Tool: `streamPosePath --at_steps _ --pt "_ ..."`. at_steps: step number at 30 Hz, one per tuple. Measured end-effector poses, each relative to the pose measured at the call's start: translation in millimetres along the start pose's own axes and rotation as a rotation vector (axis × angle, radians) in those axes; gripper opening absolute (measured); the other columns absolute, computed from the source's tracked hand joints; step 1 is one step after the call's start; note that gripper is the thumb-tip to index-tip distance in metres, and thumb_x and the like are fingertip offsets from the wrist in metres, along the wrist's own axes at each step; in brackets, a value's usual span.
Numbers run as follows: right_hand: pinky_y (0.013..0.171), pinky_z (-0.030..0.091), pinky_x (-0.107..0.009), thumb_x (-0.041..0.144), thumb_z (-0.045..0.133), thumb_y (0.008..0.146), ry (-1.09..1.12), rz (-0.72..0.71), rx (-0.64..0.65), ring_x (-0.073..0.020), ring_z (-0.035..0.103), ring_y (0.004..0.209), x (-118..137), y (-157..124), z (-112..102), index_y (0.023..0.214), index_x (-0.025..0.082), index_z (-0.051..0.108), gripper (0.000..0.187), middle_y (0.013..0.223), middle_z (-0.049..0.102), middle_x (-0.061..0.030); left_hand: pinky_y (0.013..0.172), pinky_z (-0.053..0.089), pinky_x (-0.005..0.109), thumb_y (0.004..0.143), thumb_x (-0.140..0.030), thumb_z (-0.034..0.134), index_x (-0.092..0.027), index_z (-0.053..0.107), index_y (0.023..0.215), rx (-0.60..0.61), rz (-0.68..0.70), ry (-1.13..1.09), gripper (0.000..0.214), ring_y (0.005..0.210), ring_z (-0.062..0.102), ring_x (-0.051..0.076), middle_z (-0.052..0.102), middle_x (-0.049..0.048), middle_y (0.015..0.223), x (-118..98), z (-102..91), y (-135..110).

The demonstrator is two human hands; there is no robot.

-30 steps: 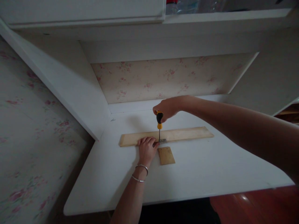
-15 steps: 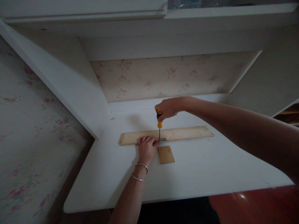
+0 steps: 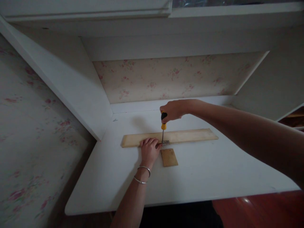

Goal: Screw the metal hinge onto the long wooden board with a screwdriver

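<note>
A long pale wooden strip [image 3: 187, 136] lies across the white desk [image 3: 201, 177]. My right hand [image 3: 172, 110] is closed round the black-and-yellow handle of a screwdriver [image 3: 163, 126], held upright with its tip on a small metal bracket [image 3: 165, 142] at the strip's near edge. My left hand [image 3: 149, 150] presses down on the strip just left of the bracket, fingers curled, touching the bracket. Two thin bangles circle my left wrist. A small square wooden piece [image 3: 168, 157] lies on the desk right of that hand.
The desk sits in a white alcove with floral wallpaper [image 3: 166, 77] at the back and a slanted white panel [image 3: 71, 82] on the left. A white shelf [image 3: 166, 19] runs overhead. Reddish wooden floor [image 3: 261, 212] shows beyond the desk's front edge.
My right hand has shifted slightly on the screwdriver handle, as if turning it. The left hand and the wooden strip stay in place.
</note>
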State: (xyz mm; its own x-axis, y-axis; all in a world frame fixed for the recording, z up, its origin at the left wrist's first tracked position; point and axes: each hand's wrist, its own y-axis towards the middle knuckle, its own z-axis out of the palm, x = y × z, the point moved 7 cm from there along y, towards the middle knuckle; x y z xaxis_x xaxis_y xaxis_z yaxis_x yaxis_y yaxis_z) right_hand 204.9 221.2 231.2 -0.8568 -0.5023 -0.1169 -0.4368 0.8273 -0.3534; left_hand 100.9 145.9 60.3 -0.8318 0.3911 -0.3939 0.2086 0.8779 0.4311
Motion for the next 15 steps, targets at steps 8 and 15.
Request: streamPosePath --at_steps 8,15 --pt "0.058 0.040 -0.031 0.071 0.050 0.071 -0.109 0.052 -0.050 -0.0219 0.060 0.063 7.5 1.8 -5.4 0.089 0.011 0.069 0.065 0.065 0.065 -0.0114 0.090 0.033 0.039 0.079 -0.034 0.067 -0.027 0.067 0.092 -0.013 -0.008 0.016 0.015 0.099 0.055 0.021 0.068 0.0017 0.101 -0.4 0.1 -0.3" --pt "0.061 0.042 -0.037 0.083 0.040 0.065 -0.134 0.099 -0.193 -0.0319 0.062 0.082 4.7 4.1 -9.5 0.090 0.014 0.070 0.079 0.094 0.067 -0.0199 0.089 0.033 0.038 0.078 -0.032 0.069 -0.026 0.066 0.092 -0.037 0.007 0.002 0.015 0.098 0.055 0.020 0.069 -0.0002 0.101 -0.9 -1.3 -0.7"
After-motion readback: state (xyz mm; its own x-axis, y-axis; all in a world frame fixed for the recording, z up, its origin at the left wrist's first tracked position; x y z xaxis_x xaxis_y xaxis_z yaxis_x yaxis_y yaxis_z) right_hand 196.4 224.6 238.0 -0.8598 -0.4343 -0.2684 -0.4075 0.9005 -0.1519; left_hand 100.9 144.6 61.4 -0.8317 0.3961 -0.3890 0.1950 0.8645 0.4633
